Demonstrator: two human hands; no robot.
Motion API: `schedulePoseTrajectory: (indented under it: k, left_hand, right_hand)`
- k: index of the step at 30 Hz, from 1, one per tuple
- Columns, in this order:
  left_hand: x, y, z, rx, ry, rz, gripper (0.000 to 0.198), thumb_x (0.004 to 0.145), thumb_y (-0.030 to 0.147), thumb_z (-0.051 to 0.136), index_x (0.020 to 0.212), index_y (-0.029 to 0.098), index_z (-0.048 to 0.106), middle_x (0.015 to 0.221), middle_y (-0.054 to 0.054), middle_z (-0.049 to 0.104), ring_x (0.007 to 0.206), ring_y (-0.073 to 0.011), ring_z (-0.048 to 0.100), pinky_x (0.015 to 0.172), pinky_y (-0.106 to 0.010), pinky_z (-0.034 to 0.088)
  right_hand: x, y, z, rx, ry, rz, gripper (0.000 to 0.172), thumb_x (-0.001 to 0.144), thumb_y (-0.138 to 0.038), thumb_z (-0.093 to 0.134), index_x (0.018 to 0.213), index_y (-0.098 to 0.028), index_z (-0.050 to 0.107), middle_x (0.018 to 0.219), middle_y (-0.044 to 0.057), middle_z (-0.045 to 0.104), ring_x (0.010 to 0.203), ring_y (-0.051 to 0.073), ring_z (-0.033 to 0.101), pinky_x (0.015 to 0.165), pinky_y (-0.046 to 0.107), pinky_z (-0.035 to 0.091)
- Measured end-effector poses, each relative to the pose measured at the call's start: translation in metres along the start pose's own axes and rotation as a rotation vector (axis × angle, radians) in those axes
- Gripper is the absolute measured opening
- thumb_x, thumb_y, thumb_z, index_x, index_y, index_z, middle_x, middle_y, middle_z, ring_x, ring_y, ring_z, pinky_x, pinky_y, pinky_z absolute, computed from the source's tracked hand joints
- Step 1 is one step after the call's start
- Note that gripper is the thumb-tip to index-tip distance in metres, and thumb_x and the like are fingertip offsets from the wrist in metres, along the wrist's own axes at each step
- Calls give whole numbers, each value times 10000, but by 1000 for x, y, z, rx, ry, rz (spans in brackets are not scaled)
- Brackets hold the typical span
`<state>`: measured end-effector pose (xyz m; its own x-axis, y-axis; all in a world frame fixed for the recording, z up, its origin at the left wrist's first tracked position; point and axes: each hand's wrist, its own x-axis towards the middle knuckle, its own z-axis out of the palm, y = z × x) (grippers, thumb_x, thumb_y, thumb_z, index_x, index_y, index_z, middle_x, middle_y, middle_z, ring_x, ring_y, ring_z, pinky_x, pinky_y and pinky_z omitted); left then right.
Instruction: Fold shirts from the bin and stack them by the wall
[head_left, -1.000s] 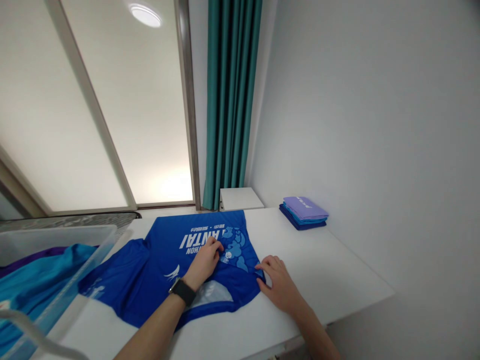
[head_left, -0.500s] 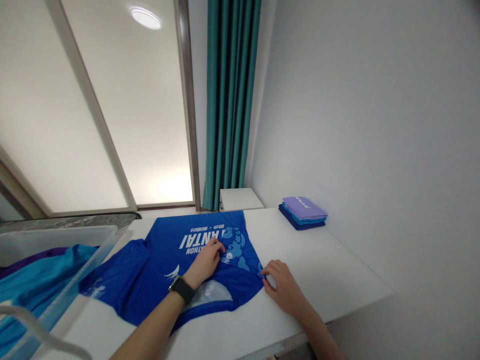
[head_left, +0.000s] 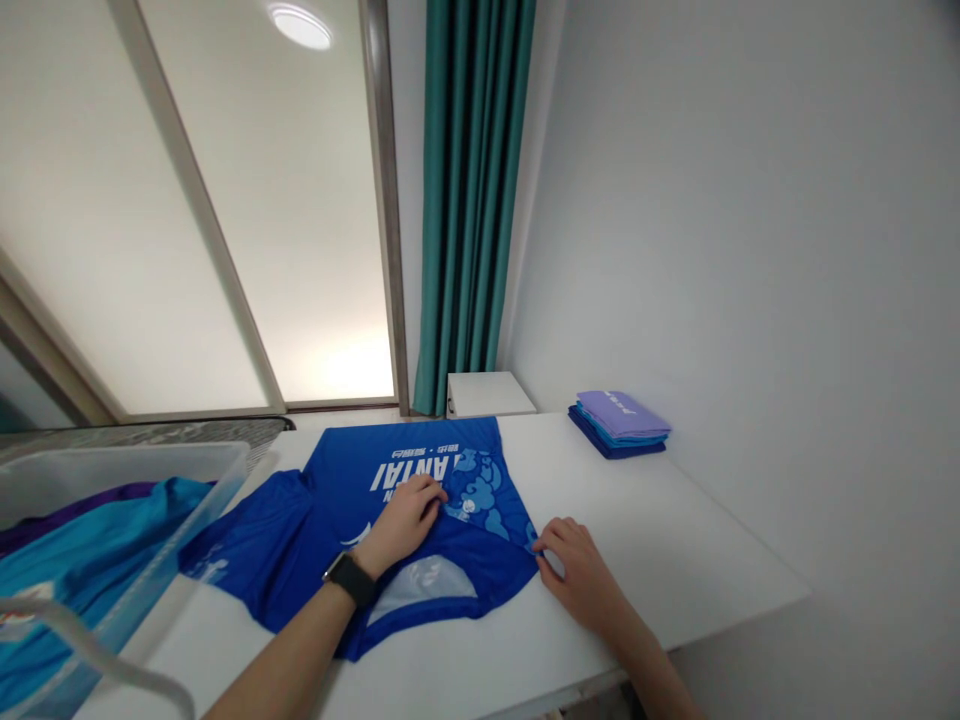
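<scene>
A royal blue T-shirt point(head_left: 330, 500) with white lettering and a light blue print lies spread on the white table point(head_left: 645, 540), its neck opening toward me. My left hand point(head_left: 403, 515), with a dark watch on the wrist, rests on the middle of the shirt with its fingers curled and pressed onto the cloth. My right hand point(head_left: 574, 570) is at the shirt's right edge, fingertips pinching the fabric there.
A stack of folded shirts point(head_left: 619, 422), purple on top of blue ones, sits at the table's far right by the wall. A clear plastic bin point(head_left: 161, 500) with teal and purple clothes stands at the left. A small white cabinet point(head_left: 491, 393) and a teal curtain point(head_left: 469, 200) are behind the table.
My right hand went from lying flat beside the shirt's right edge to pinching it. The left hand stayed on the shirt. The view shifted slightly.
</scene>
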<state>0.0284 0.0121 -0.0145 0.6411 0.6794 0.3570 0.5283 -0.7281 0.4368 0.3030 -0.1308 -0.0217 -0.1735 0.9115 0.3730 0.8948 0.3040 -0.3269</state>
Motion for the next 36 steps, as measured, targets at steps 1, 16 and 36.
schedulePoseTrajectory:
  k: [1, 16, 36]
  left_hand:
    - [-1, -1, -1, 14, 4, -2, 239, 898, 152, 414, 935, 203, 644, 976, -79, 609, 960, -230, 564, 880, -367, 444]
    - [-8, 9, 2, 198, -7, -9, 285, 957, 306, 434, 1193, 223, 570, 1171, -82, 563, 1114, -252, 503, 991, -446, 417]
    - [-30, 44, 23, 339, -44, -118, 446, 955, 345, 416, 1351, 152, 487, 1406, -150, 482, 1300, -298, 420, 1080, -480, 344]
  right_hand:
    - [0, 0, 0, -8, 1, 1, 184, 808, -45, 533, 865, -215, 576, 902, 41, 598, 884, 211, 538, 814, 369, 406]
    - [27, -57, 27, -57, 109, 20, 333, 913, -199, 438, 1212, -195, 585, 1227, 131, 583, 1162, 269, 513, 1008, 471, 407]
    - [-1, -69, 28, -43, -284, 35, 613, 969, -462, 368, 1521, -229, 237, 1588, 55, 135, 1464, 278, 118, 1177, 569, 34]
